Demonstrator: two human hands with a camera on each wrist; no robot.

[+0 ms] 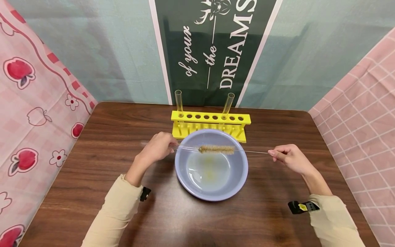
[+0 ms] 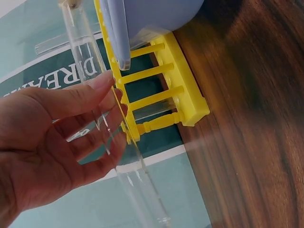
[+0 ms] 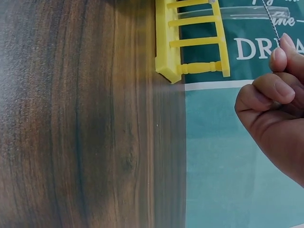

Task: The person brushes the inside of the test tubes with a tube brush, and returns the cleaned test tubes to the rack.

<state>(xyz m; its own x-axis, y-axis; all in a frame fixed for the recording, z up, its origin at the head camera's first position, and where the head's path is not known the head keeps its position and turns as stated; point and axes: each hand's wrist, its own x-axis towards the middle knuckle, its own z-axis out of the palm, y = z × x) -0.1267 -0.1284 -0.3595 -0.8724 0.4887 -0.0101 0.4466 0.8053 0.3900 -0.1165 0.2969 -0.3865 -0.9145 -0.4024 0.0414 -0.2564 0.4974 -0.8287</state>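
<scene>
My left hand (image 1: 158,146) grips a clear glass test tube (image 1: 189,148) held sideways over the left rim of a lavender basin (image 1: 239,166). In the left wrist view, thumb and fingers wrap the tube's glass (image 2: 137,183). My right hand (image 1: 290,158) pinches the thin wire handle of a test tube brush (image 1: 217,149) between thumb and forefinger. The brush's tan bristles lie above the basin, their left end right at the tube's mouth. A twisted metal wire (image 3: 271,20) runs up from the right fingertips. Shallow, slightly yellowish liquid sits in the basin.
Just behind the basin stands a yellow test tube rack (image 1: 211,117). Two upright test tubes, one at the left (image 1: 179,103) and one right of centre (image 1: 228,104), stand in it. The brown wooden table (image 1: 268,219) meets patterned cloths at the back and sides.
</scene>
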